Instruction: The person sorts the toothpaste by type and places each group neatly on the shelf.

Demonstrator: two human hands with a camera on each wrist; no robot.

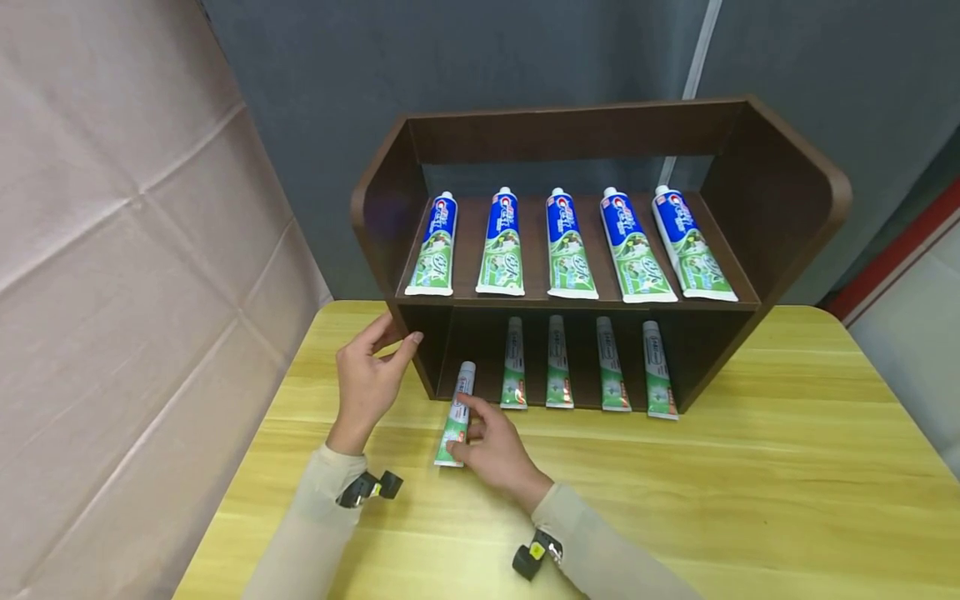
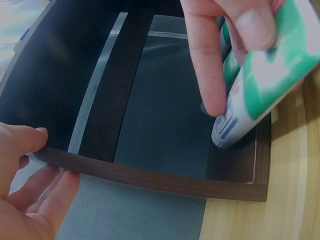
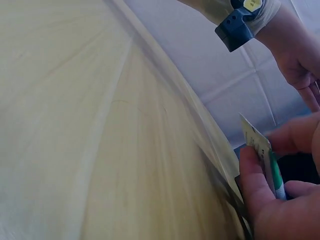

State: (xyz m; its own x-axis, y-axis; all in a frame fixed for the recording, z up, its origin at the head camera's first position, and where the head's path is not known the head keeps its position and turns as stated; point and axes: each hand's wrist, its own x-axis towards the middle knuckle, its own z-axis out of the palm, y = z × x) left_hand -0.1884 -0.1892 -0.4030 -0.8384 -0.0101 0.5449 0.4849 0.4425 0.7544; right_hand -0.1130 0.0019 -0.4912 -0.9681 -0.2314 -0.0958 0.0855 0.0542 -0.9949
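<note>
My right hand [image 1: 498, 450] holds a green and silver toothpaste tube [image 1: 453, 433] by its sides, thumb near the flat end. The tube's capped end points into the left part of the lower level of a dark brown shelf [image 1: 577, 133]. In the left wrist view the tube [image 2: 280, 65] is tilted, cap end at the opening. My left hand [image 1: 367, 375] grips the edge of the shelf's left side panel, thumb inside and fingers [image 2: 59, 200] outside. The right wrist view shows the tube [image 3: 265, 160] edge-on between thumb and fingers.
Several blue and green Crest tubes [image 1: 573, 250] lie in a row on the upper level. More green and silver tubes [image 1: 557, 362] lie spaced apart on the lower level, flat ends forward. The shelf stands on a yellow wooden table [image 1: 735, 500], with a pale wall covering [image 1: 135, 275] at left.
</note>
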